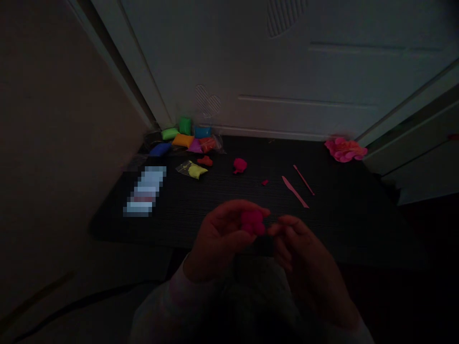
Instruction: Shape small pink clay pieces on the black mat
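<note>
My left hand point(222, 234) is closed round a lumpy pink modelling clay figure point(253, 221) made of rounded parts, held above the front of the dark table. Just right of it, my right hand point(297, 241) has its thumb and fingertips pinched together, apart from the figure; anything between them is too small or dark to make out. Beyond the hands lie a larger pink clay lump point(240, 165) and a tiny pink clay bit point(265, 182). Two pink modelling tools rest to the right: a flat knife point(294, 192) and a thin stick point(304, 180).
Several coloured clay packets point(183, 140) are piled at the back left of the table point(215, 191). Nearer are a red clay piece point(205, 161), a yellow clay bag point(196, 170) and a blurred-out bright rectangle point(146, 191). A pink petalled object point(346, 149) sits back right, by a white panel point(229, 62).
</note>
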{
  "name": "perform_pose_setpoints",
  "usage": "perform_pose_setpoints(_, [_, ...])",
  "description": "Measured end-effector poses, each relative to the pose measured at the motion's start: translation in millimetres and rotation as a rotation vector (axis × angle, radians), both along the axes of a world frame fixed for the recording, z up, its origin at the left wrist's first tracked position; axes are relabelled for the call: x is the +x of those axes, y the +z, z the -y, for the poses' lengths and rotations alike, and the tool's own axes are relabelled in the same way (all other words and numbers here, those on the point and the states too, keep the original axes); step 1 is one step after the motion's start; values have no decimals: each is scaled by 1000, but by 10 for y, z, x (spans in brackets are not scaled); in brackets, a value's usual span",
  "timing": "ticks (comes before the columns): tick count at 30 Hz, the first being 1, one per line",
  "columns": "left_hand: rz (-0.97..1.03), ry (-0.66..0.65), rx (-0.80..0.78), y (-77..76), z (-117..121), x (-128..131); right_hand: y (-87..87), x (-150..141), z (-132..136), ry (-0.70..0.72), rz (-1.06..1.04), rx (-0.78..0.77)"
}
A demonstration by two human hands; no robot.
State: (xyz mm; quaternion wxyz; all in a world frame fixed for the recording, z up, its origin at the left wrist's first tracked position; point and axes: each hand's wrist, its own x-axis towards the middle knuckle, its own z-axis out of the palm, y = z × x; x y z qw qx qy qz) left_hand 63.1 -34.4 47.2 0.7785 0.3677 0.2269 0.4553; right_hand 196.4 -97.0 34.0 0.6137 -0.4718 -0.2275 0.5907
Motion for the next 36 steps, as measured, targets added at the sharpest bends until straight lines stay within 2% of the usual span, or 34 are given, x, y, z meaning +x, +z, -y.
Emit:
perform_pose_setpoints(4, [50, -62, 30, 1, -10, -27, 38, 48, 69, 9, 124, 93])
perform_pose_setpoints(9, [23, -103, 124, 55, 57, -60, 321, 20, 181, -53, 655, 280])
perform_pose_setpoints(11, [-11, -112, 201, 80, 86, -85, 426, -53, 212, -92, 781, 357])
perform_pose_setpoints(16, [-54, -108, 352, 123, 134, -131, 501, -182, 252, -234, 739, 391])
perform_pose_setpoints(22, [56, -109, 343, 117, 179, -94, 510, -92, 263, -178, 962, 495])
perform_pose_setpoints(29, [10, -96, 444, 125, 144, -87, 490, -155, 236, -238, 909, 509])
perform_pose_setpoints(36, [-3, -117, 466, 111, 119, -108, 452, -124, 234, -212, 899, 545])
